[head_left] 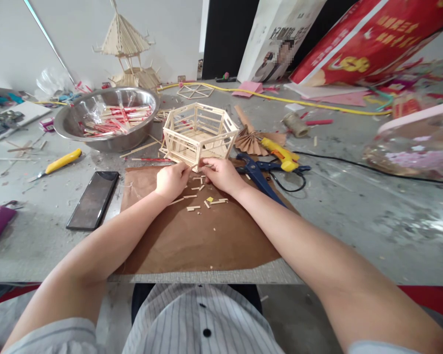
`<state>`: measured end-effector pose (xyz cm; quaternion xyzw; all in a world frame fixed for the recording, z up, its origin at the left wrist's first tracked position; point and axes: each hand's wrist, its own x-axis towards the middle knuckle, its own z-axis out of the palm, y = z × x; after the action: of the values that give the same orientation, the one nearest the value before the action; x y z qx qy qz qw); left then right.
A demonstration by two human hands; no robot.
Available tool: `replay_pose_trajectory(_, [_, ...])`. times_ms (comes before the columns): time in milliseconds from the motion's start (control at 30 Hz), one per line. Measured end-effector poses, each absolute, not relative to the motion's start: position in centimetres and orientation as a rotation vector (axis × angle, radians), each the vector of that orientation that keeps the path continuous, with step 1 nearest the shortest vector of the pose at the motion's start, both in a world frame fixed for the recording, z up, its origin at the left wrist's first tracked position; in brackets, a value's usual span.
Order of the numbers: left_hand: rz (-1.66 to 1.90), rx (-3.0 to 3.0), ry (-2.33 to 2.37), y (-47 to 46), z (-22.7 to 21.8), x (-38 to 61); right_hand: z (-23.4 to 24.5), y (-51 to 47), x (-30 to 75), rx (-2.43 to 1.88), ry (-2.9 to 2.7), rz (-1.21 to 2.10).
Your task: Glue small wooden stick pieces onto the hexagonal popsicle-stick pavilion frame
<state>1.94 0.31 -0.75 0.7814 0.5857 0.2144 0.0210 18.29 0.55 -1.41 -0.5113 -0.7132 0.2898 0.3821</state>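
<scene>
A six-sided open frame of thin wooden sticks point(217, 142) stands at the far edge of a brown sheet point(192, 241). At its near lower corner, my left hand point(172, 181) pinches the base edge with curled fingers. My right hand point(223, 174) is closed on the same corner from the other side, thumb and forefinger together. Whether a small stick piece is also between the fingertips I cannot make out. Short cut stick pieces point(192, 208) and a small yellow scrap point(209, 199) lie on the sheet just below my hands.
Left are a metal bowl point(114, 143) of red-and-white packets, a yellow utility knife point(63, 161) and a phone point(93, 200). Right are blue cutters point(256, 174), a yellow glue gun point(282, 155) with a black cord and a twine spool point(295, 125). A stick pagoda point(123, 39) stands behind.
</scene>
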Motion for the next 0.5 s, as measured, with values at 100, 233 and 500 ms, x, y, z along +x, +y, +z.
replay_pose_trajectory(100, [0.664, 2.416, 1.817, 0.31, -0.76, 1.96, -1.51, 0.65, 18.35, -1.293, -1.823, 0.745])
replay_pose_trajectory(233, [0.662, 2.418, 1.82, 0.33, -0.78, 1.99, -1.68, 0.78, 18.42, -1.279, -1.826, 0.721])
replay_pose_trajectory(500, [0.669, 2.411, 1.825, 0.34, -0.85, 1.99, -1.69, 0.72, 18.35, -1.272, -1.832, 0.717])
